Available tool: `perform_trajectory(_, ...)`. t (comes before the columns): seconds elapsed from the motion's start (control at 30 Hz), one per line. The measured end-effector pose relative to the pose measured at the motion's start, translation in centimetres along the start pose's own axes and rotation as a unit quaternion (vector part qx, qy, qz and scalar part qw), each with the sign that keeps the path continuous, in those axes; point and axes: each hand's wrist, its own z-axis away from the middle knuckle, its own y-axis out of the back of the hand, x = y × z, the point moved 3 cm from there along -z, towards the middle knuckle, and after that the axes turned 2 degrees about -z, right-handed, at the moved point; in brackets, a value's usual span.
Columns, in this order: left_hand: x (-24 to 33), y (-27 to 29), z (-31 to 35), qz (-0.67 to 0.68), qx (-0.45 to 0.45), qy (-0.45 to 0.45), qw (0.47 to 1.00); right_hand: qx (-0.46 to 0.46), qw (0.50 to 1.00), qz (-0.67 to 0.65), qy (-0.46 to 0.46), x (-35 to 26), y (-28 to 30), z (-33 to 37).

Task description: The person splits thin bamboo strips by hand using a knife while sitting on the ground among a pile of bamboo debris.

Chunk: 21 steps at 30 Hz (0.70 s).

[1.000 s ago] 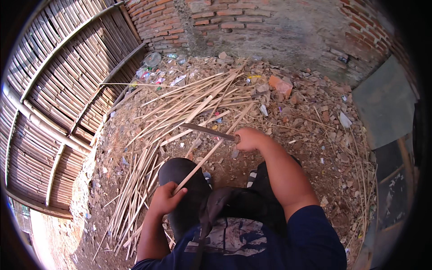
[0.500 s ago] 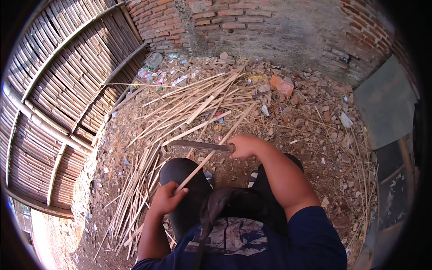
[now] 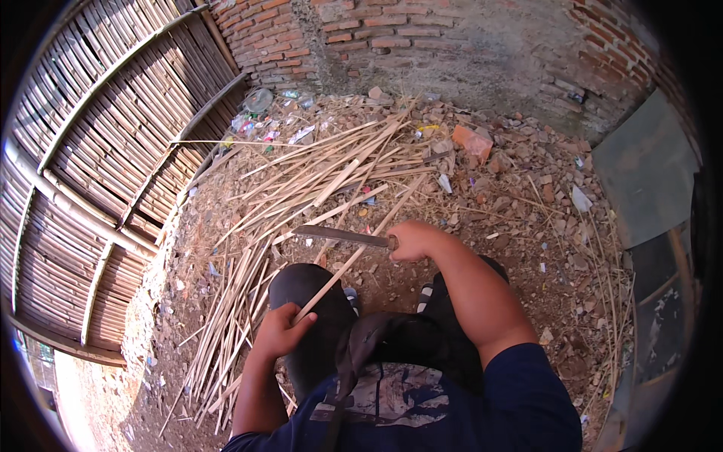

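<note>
My left hand (image 3: 285,330) is closed around the near end of a long bamboo strip (image 3: 343,270), beside my left knee. The strip slants away to the upper right, its far end over the pile. In my right hand (image 3: 413,241) is the handle of a machete (image 3: 339,234), the long dark blade pointing left. The blade crosses over the strip near its middle; whether it touches the strip I cannot tell. Many loose bamboo strips (image 3: 226,324) lie on the ground at my left, and more strips (image 3: 339,169) are heaped ahead of me.
A woven bamboo wall (image 3: 105,143) stands at the left, a brick wall (image 3: 452,53) at the back. Rubble covers the ground, with a larger broken brick (image 3: 472,142) and plastic litter (image 3: 256,120). Grey panels (image 3: 648,173) lean at the right.
The machete has shifted slightly up and to the right along the strip, its tip now tilted higher. My left hand keeps its hold and has barely moved.
</note>
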Motion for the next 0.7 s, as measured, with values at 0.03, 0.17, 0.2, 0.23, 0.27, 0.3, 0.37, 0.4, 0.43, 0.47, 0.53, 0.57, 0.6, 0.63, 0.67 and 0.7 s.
perform_trajectory(0.03,0.09,0.02,-0.03,-0.004,0.003,-0.004,1.0,0.003,1.0,0.003,0.002,0.18,-0.12,-0.07)
perform_trajectory(0.17,0.25,0.05,-0.01,-0.012,0.004,-0.006,1.0,-0.004,1.0,0.011,0.008,0.32,-0.35,-0.3)
perform_trajectory(0.2,0.18,0.03,-0.02,-0.015,0.004,-0.006,1.0,-0.008,1.0,0.008,0.005,0.33,-0.37,-0.32)
perform_trajectory(0.23,0.12,0.01,-0.04,-0.018,0.004,-0.006,1.0,-0.013,1.0,0.004,0.001,0.32,-0.34,-0.3)
perform_trajectory(0.27,0.13,0.03,-0.04,-0.02,0.004,-0.009,1.0,-0.018,1.0,0.001,-0.002,0.22,-0.26,-0.26)
perform_trajectory(0.3,0.16,0.03,-0.04,-0.022,0.005,-0.011,1.0,-0.017,1.0,0.002,-0.002,0.07,-0.12,-0.16)
perform_trajectory(0.37,0.06,-0.04,-0.06,-0.022,0.013,-0.018,1.0,-0.016,1.0,0.005,-0.002,-0.31,0.16,0.09)
perform_trajectory(0.4,-0.09,-0.13,-0.08,-0.02,0.021,-0.022,0.999,-0.015,1.0,0.007,0.002,-0.43,0.15,0.11)
perform_trajectory(0.43,-0.15,-0.14,-0.03,-0.018,0.028,-0.025,0.999,-0.014,1.0,0.008,0.006,-0.51,0.13,0.11)
perform_trajectory(0.47,0.03,-0.15,-0.04,-0.024,0.023,-0.021,0.999,-0.012,1.0,0.011,0.008,-0.42,0.08,0.14)
perform_trajectory(0.53,0.53,0.02,-0.12,-0.037,0.012,-0.011,0.999,-0.013,1.0,0.011,0.012,-0.04,-0.23,-0.18)
perform_trajectory(0.57,0.54,0.03,-0.12,-0.036,0.012,-0.011,0.999,-0.013,1.0,0.011,0.015,0.03,-0.27,-0.23)
perform_trajectory(0.6,0.47,0.02,-0.13,-0.034,0.011,-0.011,0.999,-0.009,1.0,0.004,0.019,0.08,-0.25,-0.2)
perform_trajectory(0.63,0.42,0.01,-0.13,-0.033,0.011,-0.012,0.999,-0.006,1.0,-0.003,0.023,0.09,-0.18,-0.11)
perform_trajectory(0.67,0.3,-0.03,-0.12,-0.03,0.009,-0.008,0.999,-0.003,1.0,-0.009,0.027,0.1,-0.2,-0.12)
perform_trajectory(0.7,0.19,-0.06,-0.11,-0.027,0.008,-0.005,1.0,0.001,1.0,-0.008,0.028,0.19,-0.34,-0.21)
